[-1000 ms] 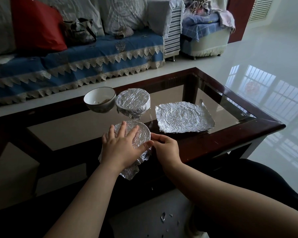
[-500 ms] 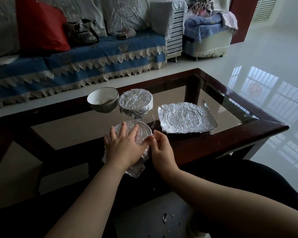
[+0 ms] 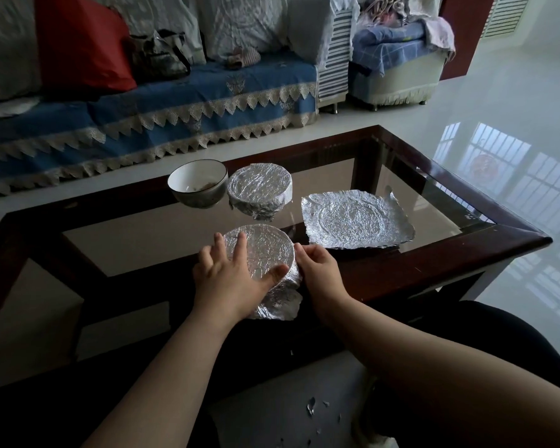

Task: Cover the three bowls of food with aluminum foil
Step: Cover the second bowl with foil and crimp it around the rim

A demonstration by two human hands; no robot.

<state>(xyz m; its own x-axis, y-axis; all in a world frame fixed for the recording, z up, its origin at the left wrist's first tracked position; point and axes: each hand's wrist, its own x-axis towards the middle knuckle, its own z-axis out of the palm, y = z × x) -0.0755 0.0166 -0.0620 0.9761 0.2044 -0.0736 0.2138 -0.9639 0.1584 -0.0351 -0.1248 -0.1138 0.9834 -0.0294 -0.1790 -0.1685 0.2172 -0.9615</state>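
Crimping foil round the near bowl (image 3: 259, 250) is where you're at: your left hand (image 3: 230, 279) lies flat on the foil top, fingers straight, pressing it down, while your right hand (image 3: 317, 266) pinches the foil at the rim on the right side. It sits at the near edge of the worktop (image 3: 466, 250). Behind it, the far bowl (image 3: 260, 189) is already wrapped. The open bowl (image 3: 197, 187) beside that has a bit of food in the bottom, can't tell what. Next up I'd guess grabbing the spare foil sheet (image 3: 353, 218) for it.
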